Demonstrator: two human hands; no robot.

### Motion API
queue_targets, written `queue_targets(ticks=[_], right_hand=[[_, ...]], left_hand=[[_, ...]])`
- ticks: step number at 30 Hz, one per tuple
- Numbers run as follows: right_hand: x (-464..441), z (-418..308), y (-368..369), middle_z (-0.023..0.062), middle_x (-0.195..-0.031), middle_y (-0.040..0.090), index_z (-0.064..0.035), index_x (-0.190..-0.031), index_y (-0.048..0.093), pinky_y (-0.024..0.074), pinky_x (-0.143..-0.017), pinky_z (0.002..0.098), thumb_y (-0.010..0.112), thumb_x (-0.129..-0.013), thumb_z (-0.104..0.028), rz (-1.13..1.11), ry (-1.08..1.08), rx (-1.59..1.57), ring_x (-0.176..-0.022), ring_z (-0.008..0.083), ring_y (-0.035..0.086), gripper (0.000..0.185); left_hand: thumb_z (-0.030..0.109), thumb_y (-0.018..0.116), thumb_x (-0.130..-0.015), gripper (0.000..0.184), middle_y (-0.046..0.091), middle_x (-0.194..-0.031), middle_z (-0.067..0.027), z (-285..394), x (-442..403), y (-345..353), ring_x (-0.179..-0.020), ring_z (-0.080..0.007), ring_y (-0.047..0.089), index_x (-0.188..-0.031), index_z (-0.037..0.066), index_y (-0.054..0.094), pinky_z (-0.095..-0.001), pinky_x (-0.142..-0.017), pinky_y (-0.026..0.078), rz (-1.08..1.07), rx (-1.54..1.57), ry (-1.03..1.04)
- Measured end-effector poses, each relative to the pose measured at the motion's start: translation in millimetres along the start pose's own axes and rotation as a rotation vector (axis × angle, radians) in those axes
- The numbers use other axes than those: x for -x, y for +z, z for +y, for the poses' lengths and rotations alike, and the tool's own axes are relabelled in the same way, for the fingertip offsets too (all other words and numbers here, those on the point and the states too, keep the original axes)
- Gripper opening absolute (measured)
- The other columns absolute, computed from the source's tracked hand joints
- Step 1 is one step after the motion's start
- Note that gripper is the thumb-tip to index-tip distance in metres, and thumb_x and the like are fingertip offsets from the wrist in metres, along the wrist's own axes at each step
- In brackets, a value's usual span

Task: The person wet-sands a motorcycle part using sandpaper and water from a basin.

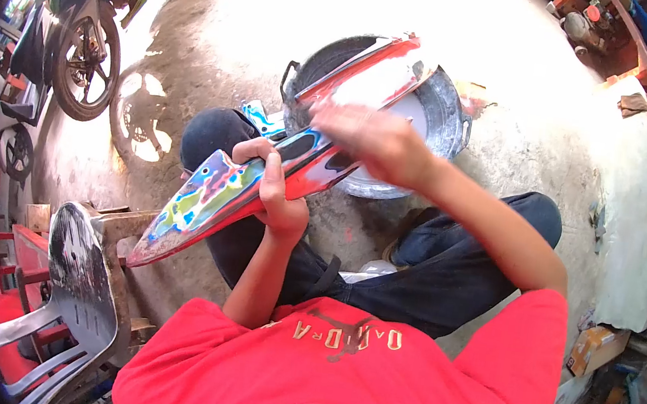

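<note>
A long, pointed motorcycle body panel (207, 192) slants across my lap, its surface a patchwork of red, white, blue and green worn paint. My left hand (282, 197) is closed around its middle, thumb on the near face. Over the upper part of the panel, my right hand (383, 146) lies with bent fingers, smeared by motion; whether anything is under them is hidden. The panel's far red-and-white end is above a dark two-handled basin (454, 113) holding whitish liquid. A small blue-and-white painted piece (263, 119) sits beside the basin, near my knee.
A motorcycle (87, 52) stands at the upper left on the concrete floor (231, 29). Close on my left is a worn plastic chair (92, 279). To the right are a long pale panel (629, 215), a cardboard box (597, 351) and a cluttered wooden shelf (634, 42).
</note>
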State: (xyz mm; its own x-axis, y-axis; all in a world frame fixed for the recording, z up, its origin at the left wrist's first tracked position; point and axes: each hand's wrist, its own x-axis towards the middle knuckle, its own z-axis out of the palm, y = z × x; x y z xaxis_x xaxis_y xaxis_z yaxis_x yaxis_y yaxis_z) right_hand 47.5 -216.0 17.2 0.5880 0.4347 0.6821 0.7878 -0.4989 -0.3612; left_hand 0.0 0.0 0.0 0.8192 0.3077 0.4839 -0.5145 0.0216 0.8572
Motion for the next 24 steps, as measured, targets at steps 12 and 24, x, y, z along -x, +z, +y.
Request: queue_targets(ticks=[12, 24], right_hand=[[-9, -27, -1, 0.0204, -0.132, 0.066, -0.0006, -0.133, 0.063, 0.0541, -0.103, 0.0431, 0.057, -0.093, 0.000, -0.031, -0.030, 0.008, -0.124, 0.0345, 0.064, 0.041], [-9, -53, -1, 0.0167, -0.131, 0.068, -0.0020, -0.136, 0.063, 0.0531, -0.104, 0.0414, 0.059, -0.090, 0.004, -0.044, -0.045, 0.028, -0.124, 0.0331, 0.065, 0.046]], left_hand=[[0.000, 0.047, -0.098, 0.023, 0.050, -0.111, -0.0174, -31, -7, -12, -0.103, -0.0265, 0.049, -0.121, -0.002, 0.053, -0.0427, -0.097, 0.040, -0.105, -0.290, 0.606], [0.004, 0.051, -0.097, 0.019, 0.049, -0.111, -0.0155, -30, -3, -12, -0.104, -0.0240, 0.049, -0.114, -0.002, 0.056, -0.0406, -0.100, 0.039, -0.043, 0.028, 0.217]])
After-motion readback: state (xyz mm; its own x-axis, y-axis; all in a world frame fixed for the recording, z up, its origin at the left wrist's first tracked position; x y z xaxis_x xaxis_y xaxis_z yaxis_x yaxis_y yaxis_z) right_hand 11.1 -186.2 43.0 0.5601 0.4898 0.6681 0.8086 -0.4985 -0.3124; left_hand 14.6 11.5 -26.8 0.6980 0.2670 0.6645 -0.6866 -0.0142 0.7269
